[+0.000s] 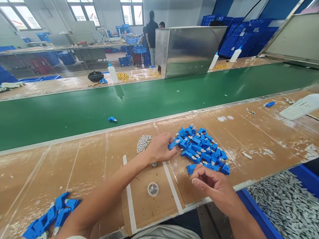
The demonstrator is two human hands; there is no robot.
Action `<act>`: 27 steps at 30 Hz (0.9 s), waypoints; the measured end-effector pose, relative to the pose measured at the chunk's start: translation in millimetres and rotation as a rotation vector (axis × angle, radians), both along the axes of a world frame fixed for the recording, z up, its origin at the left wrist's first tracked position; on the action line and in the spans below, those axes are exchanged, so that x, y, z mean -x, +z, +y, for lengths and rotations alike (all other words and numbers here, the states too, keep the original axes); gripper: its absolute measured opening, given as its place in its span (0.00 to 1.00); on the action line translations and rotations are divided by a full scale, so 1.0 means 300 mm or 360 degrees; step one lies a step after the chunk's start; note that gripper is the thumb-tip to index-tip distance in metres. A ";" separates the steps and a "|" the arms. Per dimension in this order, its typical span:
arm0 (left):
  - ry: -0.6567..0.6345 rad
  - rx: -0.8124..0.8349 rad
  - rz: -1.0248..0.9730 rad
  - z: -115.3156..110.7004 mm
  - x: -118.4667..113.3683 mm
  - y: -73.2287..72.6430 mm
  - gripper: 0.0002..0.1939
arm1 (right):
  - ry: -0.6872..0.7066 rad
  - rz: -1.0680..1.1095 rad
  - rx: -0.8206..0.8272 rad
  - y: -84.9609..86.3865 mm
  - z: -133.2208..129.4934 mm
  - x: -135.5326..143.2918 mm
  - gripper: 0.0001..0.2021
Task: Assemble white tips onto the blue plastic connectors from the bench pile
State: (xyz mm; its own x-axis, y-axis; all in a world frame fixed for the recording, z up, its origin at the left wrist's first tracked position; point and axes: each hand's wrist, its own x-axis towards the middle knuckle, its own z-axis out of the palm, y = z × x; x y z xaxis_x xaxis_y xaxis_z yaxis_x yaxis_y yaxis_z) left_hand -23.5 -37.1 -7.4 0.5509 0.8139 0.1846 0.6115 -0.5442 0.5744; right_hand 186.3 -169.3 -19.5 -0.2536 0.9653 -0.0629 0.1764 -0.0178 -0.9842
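My left hand point(160, 148) reaches over the table and pinches a small blue plastic part with a pale grey end point(173, 144) between thumb and fingers. This is at the left edge of a heap of similar blue parts point(205, 149). My right hand point(213, 187) is at the near side of that heap, fingers loosely curled and thumb apart, with nothing visible in it. One blue part point(191, 169) lies right by its fingertips. A cluster of small grey pieces point(144, 143) lies behind my left wrist. Nearer me stands a small clear round cup point(153, 189).
More blue parts point(51, 215) lie at the lower left by my left forearm. A green conveyor belt point(149, 99) runs behind the table, carrying one blue part point(112, 119). A blue bin of grey pieces point(286, 199) sits lower right. White bottles point(113, 73) and people point(151, 36) are beyond.
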 end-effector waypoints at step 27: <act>0.0682 0.1930 -0.2249 -0.475 0.381 -0.060 0.07 | 0.0379 -0.0606 -0.0482 -0.062 -0.037 0.330 0.08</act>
